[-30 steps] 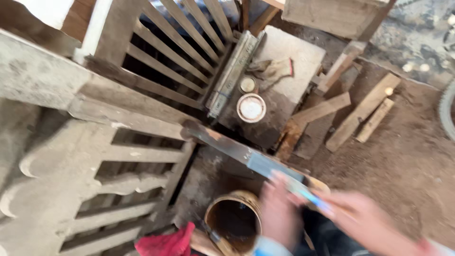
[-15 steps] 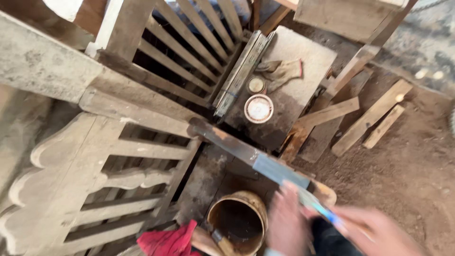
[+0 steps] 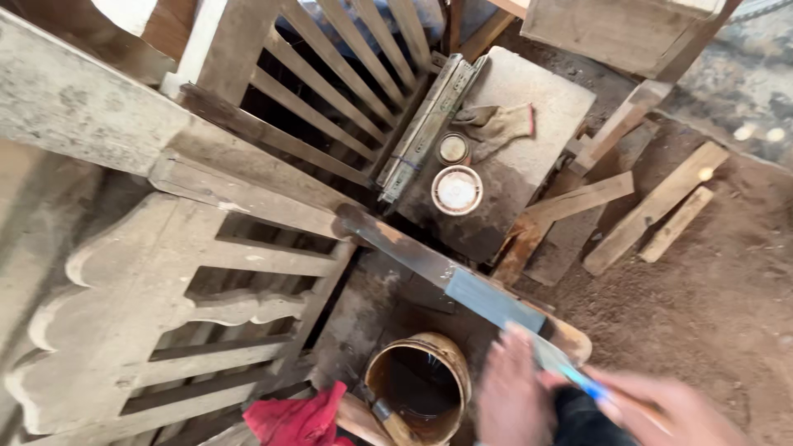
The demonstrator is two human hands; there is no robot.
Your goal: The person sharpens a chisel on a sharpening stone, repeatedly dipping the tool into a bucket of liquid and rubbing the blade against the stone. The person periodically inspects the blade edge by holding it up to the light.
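A stiff, long wooden slat (image 3: 446, 272), lower centre, is gripped at its near end by both blurred hands: left (image 3: 512, 396), right (image 3: 661, 409).

Containers: one open round can (image 3: 421, 384), brown-stained rim and dark inside, standing on the ground near the lower edge of the view, just beside a red cloth (image 3: 299, 417). Two round lids (image 3: 457, 190) lie on the grey stone slab (image 3: 537, 99) near its left edge, the larger pale with a brownish rim, the smaller behind it. No labels, signs or screens visible.
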